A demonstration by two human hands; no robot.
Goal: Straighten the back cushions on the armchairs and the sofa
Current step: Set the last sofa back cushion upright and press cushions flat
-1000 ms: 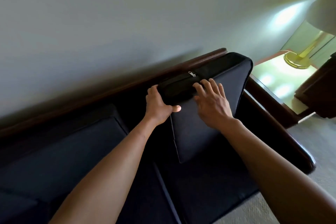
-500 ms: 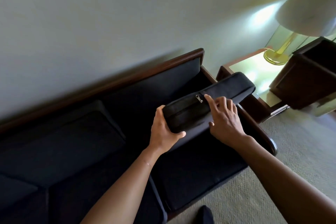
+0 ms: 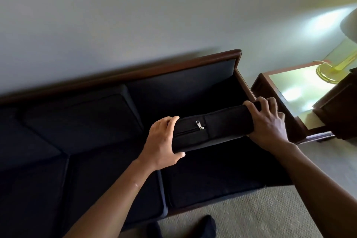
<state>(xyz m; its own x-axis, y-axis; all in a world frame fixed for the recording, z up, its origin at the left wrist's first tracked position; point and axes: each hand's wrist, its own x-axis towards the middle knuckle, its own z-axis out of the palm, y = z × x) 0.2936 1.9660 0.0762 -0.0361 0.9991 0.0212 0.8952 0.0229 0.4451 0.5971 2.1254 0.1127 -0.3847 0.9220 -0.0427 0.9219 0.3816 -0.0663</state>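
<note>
A dark navy back cushion (image 3: 218, 127) with a silver zipper pull is held edge-up over the right seat of the sofa (image 3: 173, 75), away from the backrest. My left hand (image 3: 162, 141) grips its left end, thumb underneath. My right hand (image 3: 268, 121) grips its right end, fingers curled over the top. The backrest behind it is bare. Another back cushion (image 3: 77, 120) leans in place on the sofa's left part.
A wooden side table (image 3: 289, 91) with a glossy top stands right of the sofa arm, carrying a brass lamp base (image 3: 328, 71). A dark wooden piece (image 3: 340, 110) is at the far right. Beige carpet (image 3: 251, 214) lies in front; a dark foot (image 3: 204, 226) shows below.
The cushion has been pulled off the backrest toward me and turned level. My right hand slid from the zipper area to the cushion's right end.
</note>
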